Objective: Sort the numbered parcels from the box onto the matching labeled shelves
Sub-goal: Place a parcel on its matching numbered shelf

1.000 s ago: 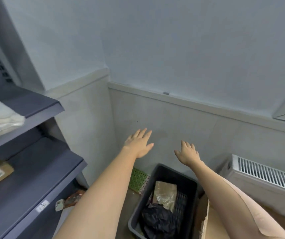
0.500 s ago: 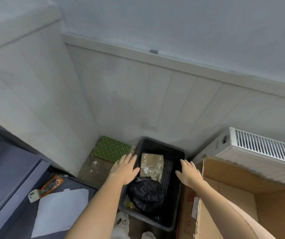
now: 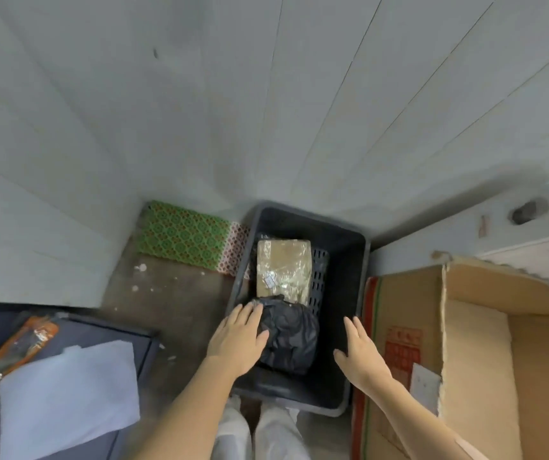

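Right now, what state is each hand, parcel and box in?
left hand: open, fingers resting on the black parcel's left side.
right hand: open, over the bin, holding nothing.
black parcel: in the bin, near end, crumpled.
brown parcel: flat in the bin, far end, plastic-wrapped.
dark bin: open-topped, on the floor.
cardboard box: flaps open.

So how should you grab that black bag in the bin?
Probably with both hands, one on each side, coming down from above. The black bag is a soft, rounded lump in the open-topped bin. The left hand is already at its left side; the right hand is open.
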`<state>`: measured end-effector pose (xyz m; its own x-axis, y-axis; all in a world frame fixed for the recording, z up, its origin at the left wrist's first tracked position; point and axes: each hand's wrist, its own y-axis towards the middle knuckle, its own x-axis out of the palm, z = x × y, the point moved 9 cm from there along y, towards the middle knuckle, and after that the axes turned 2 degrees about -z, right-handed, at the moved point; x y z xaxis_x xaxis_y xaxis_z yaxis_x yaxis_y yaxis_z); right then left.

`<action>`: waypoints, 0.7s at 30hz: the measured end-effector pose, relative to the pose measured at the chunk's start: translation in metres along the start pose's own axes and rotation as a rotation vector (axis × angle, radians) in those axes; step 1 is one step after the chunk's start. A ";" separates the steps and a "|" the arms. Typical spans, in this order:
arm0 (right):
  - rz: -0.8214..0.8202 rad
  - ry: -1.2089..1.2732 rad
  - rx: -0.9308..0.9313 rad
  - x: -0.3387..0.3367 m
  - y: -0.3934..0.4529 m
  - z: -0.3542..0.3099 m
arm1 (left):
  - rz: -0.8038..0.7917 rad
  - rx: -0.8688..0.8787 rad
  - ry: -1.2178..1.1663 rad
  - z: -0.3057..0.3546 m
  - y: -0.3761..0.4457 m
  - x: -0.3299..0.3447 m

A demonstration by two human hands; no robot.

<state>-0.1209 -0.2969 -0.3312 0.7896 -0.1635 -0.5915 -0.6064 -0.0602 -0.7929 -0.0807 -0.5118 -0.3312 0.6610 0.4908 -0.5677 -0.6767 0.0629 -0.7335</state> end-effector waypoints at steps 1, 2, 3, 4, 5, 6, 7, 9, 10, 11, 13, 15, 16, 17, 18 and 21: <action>-0.019 0.004 0.008 0.011 0.015 0.004 | -0.008 -0.002 -0.033 -0.003 0.013 0.016; -0.035 0.004 0.014 0.022 0.031 0.008 | -0.015 -0.010 -0.064 -0.008 0.026 0.033; -0.051 0.000 0.018 0.033 0.046 0.012 | -0.030 -0.021 -0.094 -0.014 0.037 0.052; -0.071 -0.002 0.025 0.044 0.061 0.016 | -0.054 -0.037 -0.124 -0.020 0.046 0.072; -0.094 -0.003 0.034 0.056 0.075 0.021 | -0.081 -0.058 -0.149 -0.028 0.054 0.093; -0.110 0.002 0.041 0.065 0.087 0.024 | -0.104 -0.081 -0.162 -0.035 0.060 0.110; -0.124 0.004 0.048 0.074 0.100 0.029 | -0.125 -0.104 -0.172 -0.042 0.067 0.128; -0.138 0.006 0.060 0.084 0.124 0.037 | -0.150 -0.144 -0.187 -0.054 0.077 0.155; -0.142 0.003 0.065 0.088 0.137 0.041 | -0.161 -0.160 -0.192 -0.059 0.082 0.166; -0.144 0.007 0.071 0.092 0.151 0.045 | -0.172 -0.174 -0.195 -0.063 0.088 0.175; -0.149 0.037 0.093 0.098 0.177 0.050 | -0.190 -0.195 -0.208 -0.069 0.098 0.188; -0.151 0.081 0.106 0.101 0.199 0.050 | -0.170 -0.226 -0.251 -0.075 0.110 0.191; -0.159 0.112 0.108 0.106 0.210 0.050 | -0.154 -0.251 -0.287 -0.079 0.118 0.193; -0.162 0.141 0.113 0.108 0.219 0.049 | -0.130 -0.279 -0.328 -0.083 0.124 0.192; -0.171 0.174 0.116 0.113 0.226 0.049 | -0.116 -0.305 -0.369 -0.086 0.130 0.193; -0.183 0.280 0.125 0.132 0.246 0.048 | -0.104 -0.349 -0.444 -0.090 0.143 0.198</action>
<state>-0.1617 -0.2858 -0.6115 0.8173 -0.4258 -0.3882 -0.4269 0.0050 -0.9043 -0.0176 -0.4835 -0.5817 0.4682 0.8199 -0.3295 -0.4182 -0.1229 -0.9000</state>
